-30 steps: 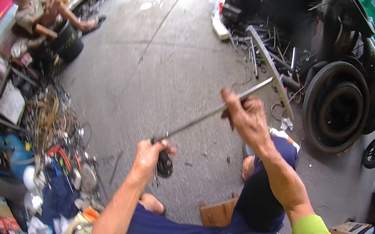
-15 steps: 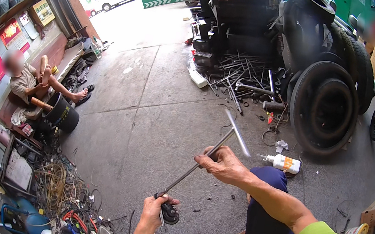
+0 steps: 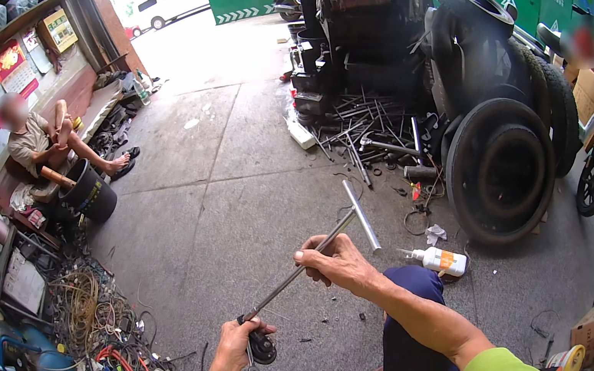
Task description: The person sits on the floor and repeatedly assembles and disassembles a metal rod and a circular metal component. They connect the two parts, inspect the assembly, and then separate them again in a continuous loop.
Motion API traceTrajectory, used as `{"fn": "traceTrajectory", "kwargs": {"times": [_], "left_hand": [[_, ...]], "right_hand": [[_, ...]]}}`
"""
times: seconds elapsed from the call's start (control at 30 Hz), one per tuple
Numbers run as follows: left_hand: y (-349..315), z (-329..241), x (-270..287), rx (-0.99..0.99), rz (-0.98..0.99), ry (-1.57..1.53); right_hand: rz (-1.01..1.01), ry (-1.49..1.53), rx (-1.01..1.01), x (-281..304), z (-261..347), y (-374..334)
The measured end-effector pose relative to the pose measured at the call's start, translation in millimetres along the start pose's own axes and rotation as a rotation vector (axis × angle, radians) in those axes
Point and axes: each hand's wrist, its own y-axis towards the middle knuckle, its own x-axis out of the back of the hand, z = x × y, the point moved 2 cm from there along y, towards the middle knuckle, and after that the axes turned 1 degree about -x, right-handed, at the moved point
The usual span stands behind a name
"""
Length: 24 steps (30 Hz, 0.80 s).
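Note:
My right hand (image 3: 338, 262) is closed round the upper shaft of a metal T-handle wrench (image 3: 289, 287), just below its crossbar. The tool slants down to the left, and its lower end meets a small black wheel-like part (image 3: 262, 347). My left hand (image 3: 241, 341) is wrapped round that part and the foot of the shaft. The palm hides how the two join. Both hands are above the concrete floor, in front of my dark-blue trouser leg (image 3: 417, 336).
A white bottle (image 3: 437, 260) lies on the floor to the right. Beyond it stands a large black wheel (image 3: 501, 171), beside heaped metal rods (image 3: 369, 123). At left, a person (image 3: 32, 140) sits by a black bucket (image 3: 97, 194); tangled cables (image 3: 88, 300) lie nearer.
The wrench's crossbar, blurred before, now looks sharp and sits slightly further left in view. Both hands keep their grips. The whole scene has shifted a little to the left.

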Motion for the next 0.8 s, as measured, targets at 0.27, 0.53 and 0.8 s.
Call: {"fn": "traceTrajectory", "kwargs": {"times": [0.27, 0.53, 0.8], "left_hand": [[2, 3, 3, -0.047, -0.025, 0.001], [2, 4, 1, -0.003, -0.012, 0.050], [3, 0, -1, -0.021, -0.040, 0.056]], "right_hand": [[-0.123, -0.345, -0.007, 1, -14, 4], [-0.093, -0.217, -0.024, 4, -9, 8], [0.009, 0.051, -0.032, 3, -17, 8]]}}
